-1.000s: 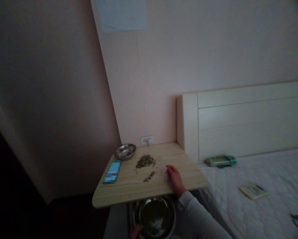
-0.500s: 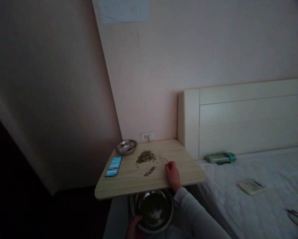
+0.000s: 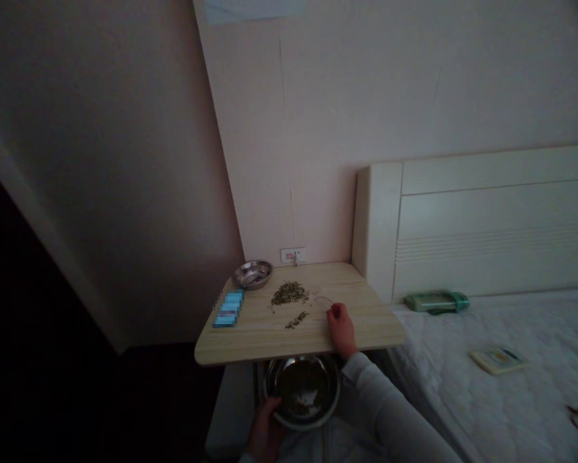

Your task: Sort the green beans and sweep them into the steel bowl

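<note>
My left hand (image 3: 265, 429) grips the rim of a steel bowl (image 3: 302, 391) held just under the front edge of a small wooden bedside table (image 3: 250, 344). Some dark bits lie in the bowl. My right hand (image 3: 341, 329) rests on the tabletop with fingers curled, pinching a thin pale strip that I cannot make out. To its left lie a large pile of small green bits (image 3: 289, 293) and a smaller pile (image 3: 296, 319).
A small steel dish (image 3: 252, 274) and a blue packet (image 3: 229, 308) sit on the table's left side. A wall socket (image 3: 292, 255) is behind. A bed with a pale headboard (image 3: 491, 225) stands at right, with a green case (image 3: 436, 301) and a flat card (image 3: 499, 360) on it.
The view has shifted, so the table sits higher and further right. My left hand shows more along the bowl's rim. My right hand has moved slightly back on the table.
</note>
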Demonstrator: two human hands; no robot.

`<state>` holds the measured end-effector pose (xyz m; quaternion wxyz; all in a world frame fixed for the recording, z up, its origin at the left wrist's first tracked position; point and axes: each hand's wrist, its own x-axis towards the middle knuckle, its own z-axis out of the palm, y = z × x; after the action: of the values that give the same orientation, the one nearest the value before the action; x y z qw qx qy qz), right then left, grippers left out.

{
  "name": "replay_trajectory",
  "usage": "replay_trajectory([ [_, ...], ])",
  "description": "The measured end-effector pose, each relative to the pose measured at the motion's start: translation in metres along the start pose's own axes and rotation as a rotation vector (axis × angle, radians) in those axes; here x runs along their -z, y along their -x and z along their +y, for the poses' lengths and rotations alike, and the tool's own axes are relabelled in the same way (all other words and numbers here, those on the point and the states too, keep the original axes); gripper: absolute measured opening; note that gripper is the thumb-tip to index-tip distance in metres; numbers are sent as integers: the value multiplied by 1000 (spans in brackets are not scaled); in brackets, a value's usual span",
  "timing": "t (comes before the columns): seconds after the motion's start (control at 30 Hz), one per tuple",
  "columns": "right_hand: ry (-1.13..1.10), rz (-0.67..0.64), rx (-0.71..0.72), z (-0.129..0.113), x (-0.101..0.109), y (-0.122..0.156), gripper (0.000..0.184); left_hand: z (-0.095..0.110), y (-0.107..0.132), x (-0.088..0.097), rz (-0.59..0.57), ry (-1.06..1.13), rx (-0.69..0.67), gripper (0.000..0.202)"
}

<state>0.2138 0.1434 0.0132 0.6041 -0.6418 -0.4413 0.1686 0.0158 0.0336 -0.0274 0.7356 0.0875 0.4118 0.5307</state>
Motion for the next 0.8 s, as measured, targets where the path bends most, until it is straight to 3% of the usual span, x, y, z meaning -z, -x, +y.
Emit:
replay_trajectory([
  [0.23,19,-31,-11,1,1,0,23,0,5,-3,-31,23,-6,46],
  [0.53,66,-70,6,-1,2,1,22,0,1,0,41,-50,-1,14],
  [0.8,-20,-86,21,0,4,-1,16,-3,-10,8,6,6,16,13],
])
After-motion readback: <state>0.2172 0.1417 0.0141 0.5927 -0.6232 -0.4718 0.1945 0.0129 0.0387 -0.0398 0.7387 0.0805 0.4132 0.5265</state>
